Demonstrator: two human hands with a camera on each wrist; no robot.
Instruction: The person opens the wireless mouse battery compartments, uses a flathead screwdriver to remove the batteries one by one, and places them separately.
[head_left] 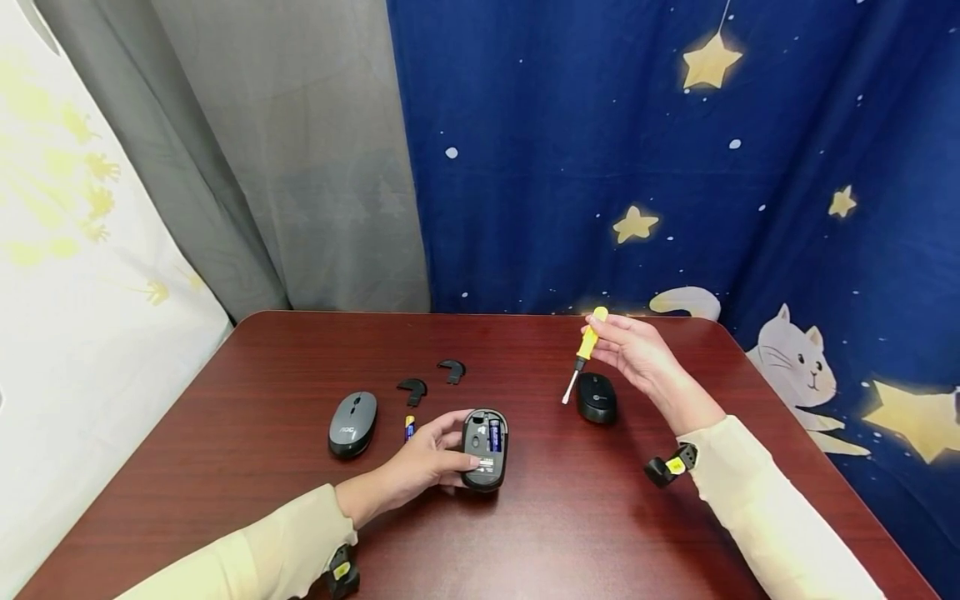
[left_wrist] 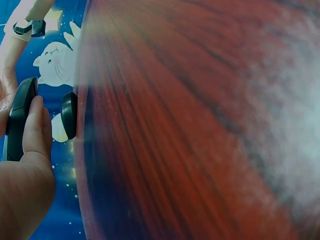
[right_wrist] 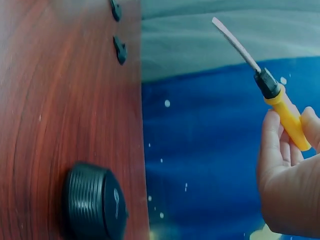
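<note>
My left hand (head_left: pixel 429 454) grips a computer mouse (head_left: pixel 476 475) by its side, underside turned up toward the head camera. Its battery bay is uncovered, and a blue battery (head_left: pixel 494 436) lies in it. In the left wrist view the same mouse (left_wrist: pixel 21 120) shows edge-on between thumb and fingers. My right hand (head_left: pixel 633 352) holds a yellow-handled screwdriver (head_left: pixel 590 342) between thumb and fingers, its flat metal tip pointing down and to the left. The right wrist view shows the screwdriver (right_wrist: pixel 290 120) raised off the table. Behind its shaft stands a black mouse (head_left: pixel 597 398).
A grey mouse (head_left: pixel 352 425) rests on the table's left part. Two small black covers (head_left: pixel 412 388) lie toward the back middle. Beside my left hand is a yellow-and-blue battery (head_left: pixel 409 427), partly hidden. Curtains (head_left: pixel 555 167) hang behind the reddish-brown table (head_left: pixel 570 533).
</note>
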